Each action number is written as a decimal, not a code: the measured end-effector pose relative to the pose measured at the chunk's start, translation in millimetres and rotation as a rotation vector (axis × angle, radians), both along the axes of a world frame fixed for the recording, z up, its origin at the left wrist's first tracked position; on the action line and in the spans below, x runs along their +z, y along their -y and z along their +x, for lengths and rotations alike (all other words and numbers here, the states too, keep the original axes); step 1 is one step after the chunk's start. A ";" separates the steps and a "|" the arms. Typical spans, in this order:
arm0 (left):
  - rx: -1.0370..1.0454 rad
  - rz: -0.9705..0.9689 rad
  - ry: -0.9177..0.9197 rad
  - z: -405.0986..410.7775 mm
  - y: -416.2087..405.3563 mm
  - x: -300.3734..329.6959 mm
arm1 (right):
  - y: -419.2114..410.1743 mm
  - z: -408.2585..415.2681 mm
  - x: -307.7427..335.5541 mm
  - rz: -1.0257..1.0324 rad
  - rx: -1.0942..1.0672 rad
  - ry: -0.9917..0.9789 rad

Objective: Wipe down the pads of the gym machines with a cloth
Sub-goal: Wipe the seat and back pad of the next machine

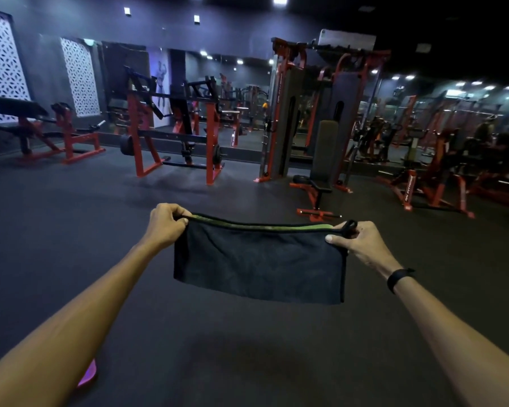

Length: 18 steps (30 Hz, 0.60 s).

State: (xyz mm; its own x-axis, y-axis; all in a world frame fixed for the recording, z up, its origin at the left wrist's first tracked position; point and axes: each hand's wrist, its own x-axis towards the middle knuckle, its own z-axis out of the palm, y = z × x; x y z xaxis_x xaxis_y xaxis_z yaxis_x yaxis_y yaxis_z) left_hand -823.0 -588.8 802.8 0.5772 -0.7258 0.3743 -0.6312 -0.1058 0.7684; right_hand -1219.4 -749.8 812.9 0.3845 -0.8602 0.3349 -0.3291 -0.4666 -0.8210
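Two bare forearms come in from the bottom corners, and between them one dark navy, soft-looking cloth with a green inner face (259, 259) is stretched out flat in mid-air over the dark rubber floor (71, 230), well short of any machine. It looks folded double along the bottom, since a green strip shows at the top edge between two dark layers. The left hand (166, 227) is curled round the top left corner, thumb and fingers pinching the hem; the right hand (362, 245) pinches the top right corner, where a small black hanging loop (350, 227) sticks up beside the thumb. Held taut by both upper corners like that, it's probably being squared up or folded into a neat wiping face before any pad gets touched, so wiping isn't judged to have started yet.

One black wristband (398, 279) is worn on the right wrist. Something pink (87, 376) peeks out under the left forearm; what it is can't be told.

Further out, the closest pad is probably the upright black padded seat with a red frame (321, 160), standing against the tall red cable tower (294, 113). One red rack with black plates (174, 127) is seen in the middle, one low red bench machine (41, 133) at far left, and a blurry cluster at right that can't be counted, partly mirror reflection.
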 end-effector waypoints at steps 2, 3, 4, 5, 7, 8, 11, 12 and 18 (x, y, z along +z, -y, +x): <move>-0.031 0.018 -0.023 13.5 10.8 1.3 | 2.8 9.0 3.0 -0.019 -0.023 -0.005; -0.045 0.018 -0.044 22.5 17.7 2.3 | 5.3 13.7 4.7 -0.034 -0.030 0.006; -0.055 0.009 -0.086 30.5 24.0 2.3 | 7.5 15.7 7.4 -0.042 -0.042 0.021; -0.064 -0.007 -0.136 37.4 29.1 2.8 | 9.7 16.4 10.4 -0.038 -0.032 0.045; -0.097 -0.020 -0.217 48.6 39.4 1.9 | 17.3 17.7 14.6 -0.008 -0.035 0.067; -0.114 -0.014 -0.248 51.8 44.4 1.0 | 20.8 18.1 17.5 0.009 -0.040 0.060; -0.134 0.002 -0.275 56.3 59.7 -3.6 | 28.9 21.9 26.1 0.031 -0.056 0.050; -0.136 -0.004 -0.288 58.4 67.3 -5.1 | 33.9 24.4 29.9 0.038 -0.056 0.055; -0.149 -0.019 -0.300 64.8 112.2 -6.9 | 62.9 30.0 40.5 0.059 -0.081 0.060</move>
State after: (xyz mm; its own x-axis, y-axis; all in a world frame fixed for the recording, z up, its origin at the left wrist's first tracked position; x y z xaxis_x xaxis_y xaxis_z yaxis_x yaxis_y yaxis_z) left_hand -758.2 -701.0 795.9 0.5519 -0.8047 0.2185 -0.3844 -0.0130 0.9231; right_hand -1189.4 -812.7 853.5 0.2941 -0.9066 0.3026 -0.3131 -0.3905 -0.8657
